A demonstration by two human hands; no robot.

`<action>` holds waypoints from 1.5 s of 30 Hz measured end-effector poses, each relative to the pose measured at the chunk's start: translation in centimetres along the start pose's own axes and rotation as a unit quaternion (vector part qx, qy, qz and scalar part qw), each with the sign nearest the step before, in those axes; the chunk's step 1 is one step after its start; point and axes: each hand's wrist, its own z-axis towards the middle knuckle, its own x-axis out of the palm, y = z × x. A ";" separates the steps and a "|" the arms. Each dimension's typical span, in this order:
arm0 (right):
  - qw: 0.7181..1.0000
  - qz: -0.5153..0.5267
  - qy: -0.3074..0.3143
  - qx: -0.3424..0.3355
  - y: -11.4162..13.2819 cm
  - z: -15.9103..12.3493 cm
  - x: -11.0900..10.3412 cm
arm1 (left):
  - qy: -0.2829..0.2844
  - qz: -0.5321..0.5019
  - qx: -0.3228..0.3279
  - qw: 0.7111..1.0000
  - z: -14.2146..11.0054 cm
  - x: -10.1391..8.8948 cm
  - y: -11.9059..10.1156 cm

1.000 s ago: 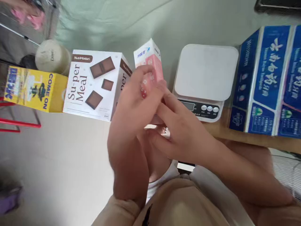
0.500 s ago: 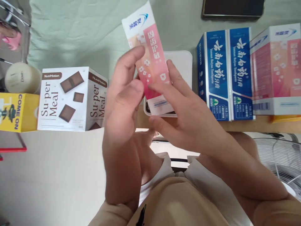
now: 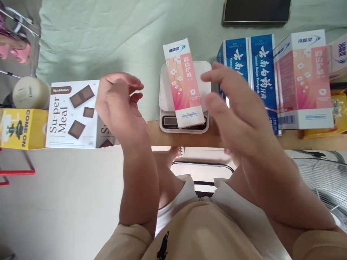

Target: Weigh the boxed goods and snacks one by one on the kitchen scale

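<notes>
And now the pink toothpaste ctn [image 3: 180,83] is seen laid at a slant on the white scale [image 3: 164,92], its top end jutting past the far edge, part of the display covered by its near end. The R hand [image 3: 238,104] is held just beside it, fingers & thumb spread apart, nothing gripped. The L hand [image 3: 121,104] is held well apart on the other side, fingers loosely half-curled, nothing seen grasped. Over on the R, 2 blue toothpaste boxes [image 3: 261,47] are partly hidden by the R hand, w/ a bigger pink box [image 3: 309,79] placed alongside. On the L, the "Su-per Meal" box [image 3: 72,115] is partly blocked by the L hand.
</notes>
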 end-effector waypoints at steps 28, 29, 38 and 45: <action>0.997 0.011 0.075 0.027 -0.4 0.6 4.4 | 0.171 0.169 0.046 0.970 -1.6 0.9 1.4; 0.996 0.014 0.076 0.033 -0.2 0.8 4.4 | 0.168 0.170 0.029 0.971 -1.7 0.9 1.3; 0.996 0.053 0.060 0.037 1.2 1.4 4.4 | 0.109 0.128 0.005 0.986 -3.5 3.1 -0.8; 0.993 0.053 -0.101 0.008 2.9 0.5 -0.8 | 0.196 0.008 0.027 0.980 -6.1 6.3 -2.5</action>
